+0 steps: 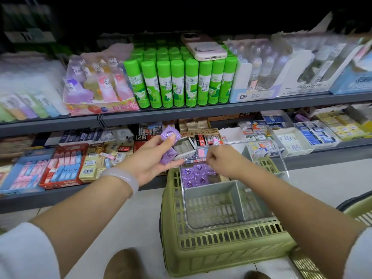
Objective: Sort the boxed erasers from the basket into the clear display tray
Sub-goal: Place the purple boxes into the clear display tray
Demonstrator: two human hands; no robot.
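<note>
Left hand (155, 158) grips stack of purple boxed erasers (168, 144) left of clear tray (281, 158). Right hand (221, 161) fingers curled over purple boxes (196, 175) at tray's far end, grip unclear. Tray sits on green basket (221, 250).

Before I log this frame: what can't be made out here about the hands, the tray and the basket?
- Head view: right hand fingertips curl away from the camera; what they pinch, if anything, is hidden.
- How many purple boxes the left hand holds: they overlap.
- Basket contents: covered by the clear tray.
- Purple boxes in tray: print too small.
- Upper shelf ends: motion-blurred.
</note>
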